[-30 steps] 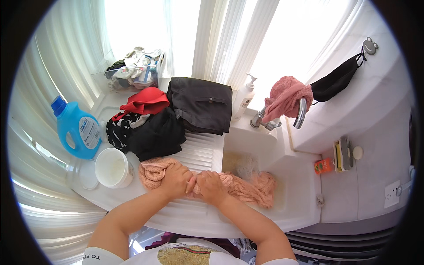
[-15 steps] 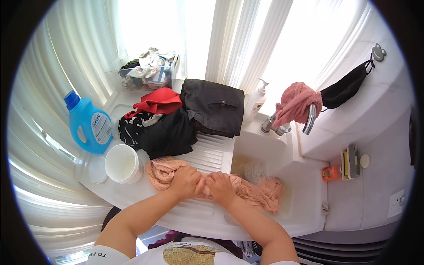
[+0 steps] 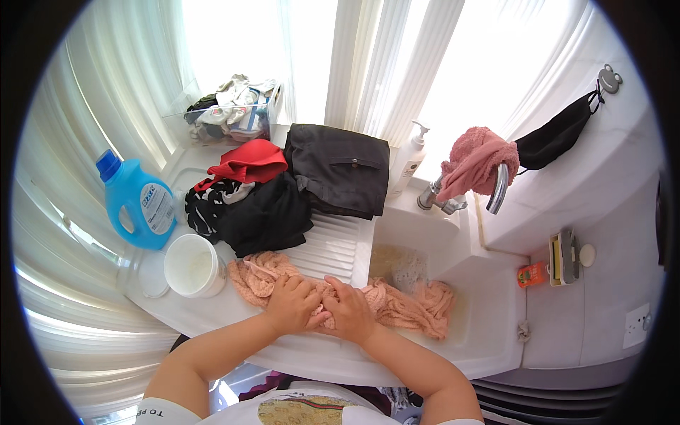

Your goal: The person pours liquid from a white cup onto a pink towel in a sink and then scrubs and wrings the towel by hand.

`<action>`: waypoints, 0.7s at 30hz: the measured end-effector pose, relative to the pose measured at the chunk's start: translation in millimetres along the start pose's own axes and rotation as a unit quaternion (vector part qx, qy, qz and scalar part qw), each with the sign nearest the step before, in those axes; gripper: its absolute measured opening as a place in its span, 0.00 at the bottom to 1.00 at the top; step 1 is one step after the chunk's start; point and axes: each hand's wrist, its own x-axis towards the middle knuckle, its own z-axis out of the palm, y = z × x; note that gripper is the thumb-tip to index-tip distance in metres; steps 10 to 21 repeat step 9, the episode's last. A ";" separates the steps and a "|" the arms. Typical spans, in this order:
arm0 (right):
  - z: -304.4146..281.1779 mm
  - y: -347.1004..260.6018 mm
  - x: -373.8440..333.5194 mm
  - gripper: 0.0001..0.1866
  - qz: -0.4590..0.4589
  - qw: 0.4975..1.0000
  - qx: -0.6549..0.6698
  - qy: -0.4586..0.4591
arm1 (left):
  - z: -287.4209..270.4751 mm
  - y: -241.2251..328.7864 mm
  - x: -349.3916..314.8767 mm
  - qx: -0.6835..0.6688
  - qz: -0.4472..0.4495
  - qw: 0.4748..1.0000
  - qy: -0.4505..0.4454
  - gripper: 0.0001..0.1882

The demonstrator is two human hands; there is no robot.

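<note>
A long peach-pink textured cloth (image 3: 414, 309) lies across the ribbed washboard (image 3: 333, 244), and its right end hangs into the cloudy water (image 3: 400, 265) of the sink. My left hand (image 3: 294, 304) grips the cloth's left part, fingers curled over it. Close beside it, my right hand (image 3: 347, 308) has hold of the same cloth with bent fingers, the thumbs almost meeting. Left of my left hand, a bunched end of the cloth rests on the board. Cloth under both palms is hidden.
Left stand a blue detergent bottle (image 3: 142, 202) and a white tub (image 3: 191, 265). Behind lie black clothes (image 3: 265, 219), a red garment (image 3: 249, 161) and folded dark trousers (image 3: 338, 170). A pump bottle (image 3: 409, 159) stands near the faucet (image 3: 499, 191), which has a pink towel (image 3: 478, 163) over it.
Both hands have shifted slightly down and closer together on the cloth, and their fingers have changed position. The cloth between them is more bunched.
</note>
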 end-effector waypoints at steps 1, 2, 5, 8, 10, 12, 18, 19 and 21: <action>3.2 9.4 4.8 0.25 -0.007 1.000 0.015 -0.007 | 4.3 -5.3 5.4 -0.002 -0.002 1.000 0.002 0.17; 8.2 19.5 7.3 0.24 -0.014 0.999 0.030 -0.013 | 9.4 -10.5 9.7 -0.004 -0.004 1.000 0.003 0.16; 5.3 35.0 21.0 0.21 -0.044 0.998 0.053 -0.004 | 17.4 -17.2 23.1 -0.012 -0.014 1.000 0.020 0.14; 10.0 54.1 26.8 0.22 -0.052 0.996 0.062 0.023 | 30.7 -21.2 36.2 -0.022 -0.065 0.997 0.024 0.15; 14.0 62.0 28.3 0.23 -0.040 0.997 0.052 0.031 | 34.5 -22.6 44.0 -0.023 -0.093 0.995 0.019 0.17; 14.0 62.0 28.3 0.23 -0.040 0.997 0.052 0.031 | 34.5 -22.6 44.0 -0.023 -0.093 0.995 0.019 0.17; 14.0 62.0 28.3 0.23 -0.040 0.997 0.052 0.031 | 34.5 -22.6 44.0 -0.023 -0.093 0.995 0.019 0.17; 14.0 62.0 28.3 0.23 -0.040 0.997 0.052 0.031 | 34.5 -22.6 44.0 -0.023 -0.093 0.995 0.019 0.17; 14.0 62.0 28.3 0.23 -0.040 0.997 0.052 0.031 | 34.5 -22.6 44.0 -0.023 -0.093 0.995 0.019 0.17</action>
